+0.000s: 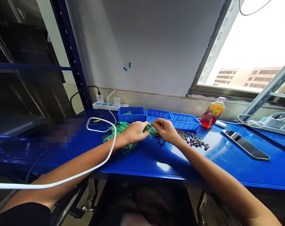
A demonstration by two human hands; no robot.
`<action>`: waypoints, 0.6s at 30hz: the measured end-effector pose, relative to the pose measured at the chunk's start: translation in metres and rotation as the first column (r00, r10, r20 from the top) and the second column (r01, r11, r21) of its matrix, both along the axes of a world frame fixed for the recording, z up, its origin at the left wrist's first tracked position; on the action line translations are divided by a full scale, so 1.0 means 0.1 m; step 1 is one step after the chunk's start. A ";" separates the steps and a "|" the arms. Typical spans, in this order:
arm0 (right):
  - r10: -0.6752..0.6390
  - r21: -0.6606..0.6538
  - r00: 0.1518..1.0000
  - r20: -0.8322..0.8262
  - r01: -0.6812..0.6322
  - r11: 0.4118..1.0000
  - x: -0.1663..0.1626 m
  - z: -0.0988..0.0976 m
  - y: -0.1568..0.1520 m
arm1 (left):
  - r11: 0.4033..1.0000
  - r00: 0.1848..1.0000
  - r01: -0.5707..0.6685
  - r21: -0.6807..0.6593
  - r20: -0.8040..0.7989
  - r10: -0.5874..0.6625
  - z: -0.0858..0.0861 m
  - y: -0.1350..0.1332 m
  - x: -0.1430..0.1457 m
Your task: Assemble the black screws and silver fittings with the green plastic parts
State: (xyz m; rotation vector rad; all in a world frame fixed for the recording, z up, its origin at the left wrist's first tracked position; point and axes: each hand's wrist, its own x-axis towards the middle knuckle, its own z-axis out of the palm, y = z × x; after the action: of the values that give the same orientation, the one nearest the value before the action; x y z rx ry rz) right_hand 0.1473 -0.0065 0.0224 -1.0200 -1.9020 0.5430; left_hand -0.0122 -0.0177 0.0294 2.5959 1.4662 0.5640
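Observation:
Between both hands is a small green plastic bag [151, 131], held above the blue table. My left hand [136, 131] is closed on its left side, thumb and fingers pinching it. My right hand [165, 129] pinches the bag's upper right edge. What the bag contains is too small to make out. A pile of similar green bags [120, 128] lies under and behind my left wrist. Close by my right hand, loose dark metal screws [197, 142] are spread on the table, some partly hidden by that hand.
Three blue bins, a left one [131, 114], a middle one [158, 115] and a right one [186, 121], line the wall. A drink bottle [213, 113] and a phone [245, 144] are to the right. A white cable [102, 161] crosses over my left forearm; a power strip [103, 105] sits behind.

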 end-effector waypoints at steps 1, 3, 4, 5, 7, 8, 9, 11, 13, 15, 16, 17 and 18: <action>0.007 -0.005 1.000 0.002 -0.007 1.000 0.00 0.00 0.00 | 1.000 1.000 0.011 0.009 -0.007 -0.011 -0.01 0.00 -0.01; 0.017 -0.007 1.000 0.002 -0.017 1.000 0.01 0.00 0.01 | 0.999 0.999 0.030 0.025 -0.025 -0.029 -0.02 0.02 -0.02; 0.015 -0.003 1.000 -0.003 -0.015 1.000 0.02 0.00 0.02 | 0.999 0.999 0.035 0.029 -0.033 -0.034 -0.02 0.02 -0.03; 0.009 0.001 1.000 -0.014 -0.009 1.000 0.02 0.00 0.02 | 0.999 0.999 0.033 0.032 -0.037 -0.032 -0.03 0.03 -0.03; -0.011 0.004 0.999 -0.048 0.011 1.000 0.04 0.00 0.04 | 0.999 0.999 0.028 0.027 -0.020 -0.027 -0.04 0.05 -0.04; -0.023 -0.002 0.997 -0.069 0.023 1.000 0.06 0.00 0.05 | 0.999 0.999 0.031 0.018 0.003 -0.032 -0.05 0.05 -0.04; -0.034 -0.010 0.995 -0.091 0.034 0.999 0.07 0.01 0.05 | 0.999 0.999 0.039 0.006 0.034 -0.040 -0.06 0.05 -0.04; -0.053 -0.025 0.990 -0.131 0.050 0.998 0.11 0.02 0.06 | 0.997 0.991 0.069 -0.020 0.112 -0.067 -0.07 0.06 -0.04; -0.061 -0.038 0.986 -0.156 0.056 0.998 0.13 0.03 0.07 | 0.995 0.977 0.095 -0.031 0.192 -0.088 -0.08 0.05 -0.03; -0.057 -0.051 0.985 -0.164 0.049 0.997 0.14 0.03 0.08 | 0.994 0.959 0.108 -0.029 0.267 -0.097 -0.09 0.04 -0.02; -0.052 -0.056 0.985 -0.166 0.043 0.997 0.13 0.03 0.08 | 0.993 0.948 0.112 -0.028 0.303 -0.099 -0.09 0.03 -0.01; -0.049 -0.059 0.984 -0.169 0.039 0.997 0.12 0.03 0.07 | 0.993 0.936 0.116 -0.033 0.339 -0.098 -0.08 0.03 -0.01; -0.045 -0.061 0.984 -0.174 0.035 0.998 0.11 0.02 0.07 | 0.991 0.921 0.126 -0.048 0.376 -0.099 -0.07 0.03 -0.01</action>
State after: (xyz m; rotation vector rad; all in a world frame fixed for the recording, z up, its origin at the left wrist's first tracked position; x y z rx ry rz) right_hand 0.1585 0.0008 0.0244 -1.0110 -1.7164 0.6459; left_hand -0.0131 -0.0146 0.0219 2.3311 1.1841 0.9123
